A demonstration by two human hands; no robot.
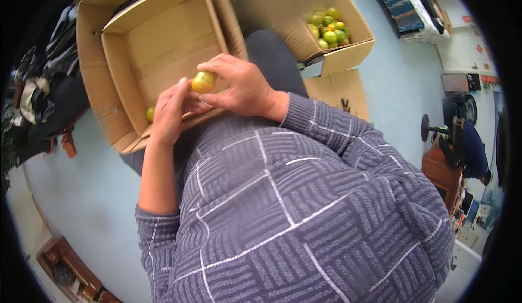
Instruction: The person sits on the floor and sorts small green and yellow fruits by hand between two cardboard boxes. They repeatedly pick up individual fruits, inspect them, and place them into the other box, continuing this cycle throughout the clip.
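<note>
Between my two hands, over the near edge of a cardboard box, is a small yellow-green tomato [204, 82]. My right hand [244, 84] curls its fingers and thumb around the tomato's right side. My left hand [173, 107] meets it from the left with the thumb side, its other fingers lower and partly hidden. Below the hands lies the open inner cardboard box [171, 38], nested in a larger carton [90, 46]. Another green tomato [150, 114] sits in the inner box's near left corner, partly covered by my left hand.
At upper right, a second cardboard box [346, 56] holds several green and orange tomatoes [329, 29]. My knee [271, 54] stands between the boxes. A flat cardboard piece [338, 91] lies on the floor. Dark clothing [57, 95] is piled at left. A person [473, 150] is at far right.
</note>
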